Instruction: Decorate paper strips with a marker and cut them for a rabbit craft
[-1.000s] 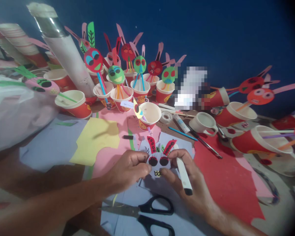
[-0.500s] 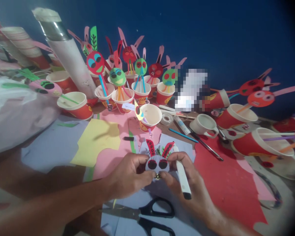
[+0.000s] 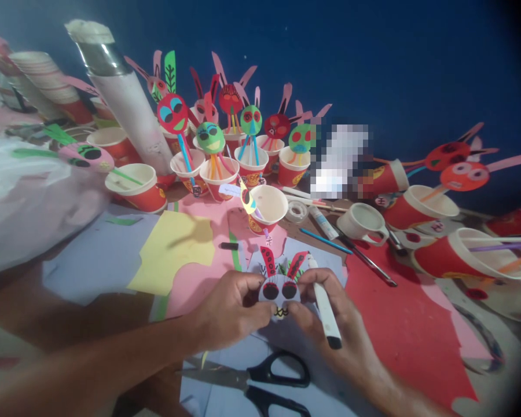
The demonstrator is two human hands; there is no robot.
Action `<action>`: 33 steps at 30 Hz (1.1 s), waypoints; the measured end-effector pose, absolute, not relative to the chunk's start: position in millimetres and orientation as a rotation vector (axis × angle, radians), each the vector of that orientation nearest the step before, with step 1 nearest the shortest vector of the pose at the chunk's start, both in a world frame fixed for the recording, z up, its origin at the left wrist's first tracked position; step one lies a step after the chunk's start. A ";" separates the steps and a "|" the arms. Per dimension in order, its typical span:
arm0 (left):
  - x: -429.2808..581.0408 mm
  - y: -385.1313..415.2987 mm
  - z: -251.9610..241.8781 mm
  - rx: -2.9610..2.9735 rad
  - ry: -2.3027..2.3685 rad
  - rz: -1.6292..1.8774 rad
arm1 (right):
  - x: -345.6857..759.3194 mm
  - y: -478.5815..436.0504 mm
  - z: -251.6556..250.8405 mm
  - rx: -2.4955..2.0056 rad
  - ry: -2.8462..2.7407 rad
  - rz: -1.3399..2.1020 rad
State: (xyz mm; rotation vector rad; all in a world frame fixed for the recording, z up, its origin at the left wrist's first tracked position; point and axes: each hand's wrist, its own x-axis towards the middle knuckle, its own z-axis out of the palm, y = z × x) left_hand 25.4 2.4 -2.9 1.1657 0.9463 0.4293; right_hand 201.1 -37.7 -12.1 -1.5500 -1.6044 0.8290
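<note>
Lilac paper face (image 3: 280, 299), ears (image 3: 267, 262) and long axis pointing forward, pinched between left grip (image 3: 232, 304) and right grip (image 3: 346, 315).

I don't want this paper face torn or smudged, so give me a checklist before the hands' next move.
1. Left hand gripping the paper face: ok, at its edge.
2. Right hand gripping the opposite edge: ok.
3. Right hand free of tools: not ok, also holds a white marker.
4. White marker capped: cannot tell, tip too blurred.
5. Scissors clear of both hands: ok, lying apart.
</note>
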 end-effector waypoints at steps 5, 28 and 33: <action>25.7 2.8 -5.9 1.152 0.955 0.432 | 202.5 -37.2 -9.5 -1.497 -1.628 0.815; 22.4 7.5 -7.3 1.242 1.014 0.459 | 204.5 -35.9 -15.1 -1.432 -1.514 0.996; 21.9 7.6 -6.8 1.227 0.996 0.431 | 204.0 -36.1 -11.4 -1.456 -1.550 0.935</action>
